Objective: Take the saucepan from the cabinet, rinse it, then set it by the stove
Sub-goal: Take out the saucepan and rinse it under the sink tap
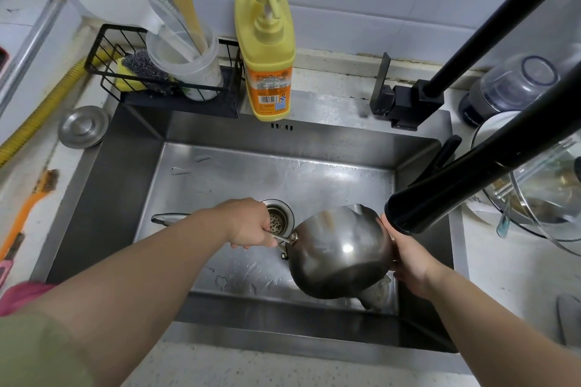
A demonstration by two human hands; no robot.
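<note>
A small steel saucepan (339, 251) is held over the steel sink (220, 173), tipped so that its rounded underside faces me. My left hand (248, 223) is shut on its thin metal handle, just in front of the drain (278, 218). My right hand (408, 264) cups the pan's right side, under the black faucet head (440, 198). Water seems to pour from the pan's lower edge into the sink's front right corner. The pan's inside is hidden.
A yellow soap bottle (267, 41) and a black wire rack (163, 72) with scourers and a utensil cup stand behind the sink. A steel sink plug (83, 126) lies at the left. Glass lids and a blender jar (509, 85) crowd the right counter.
</note>
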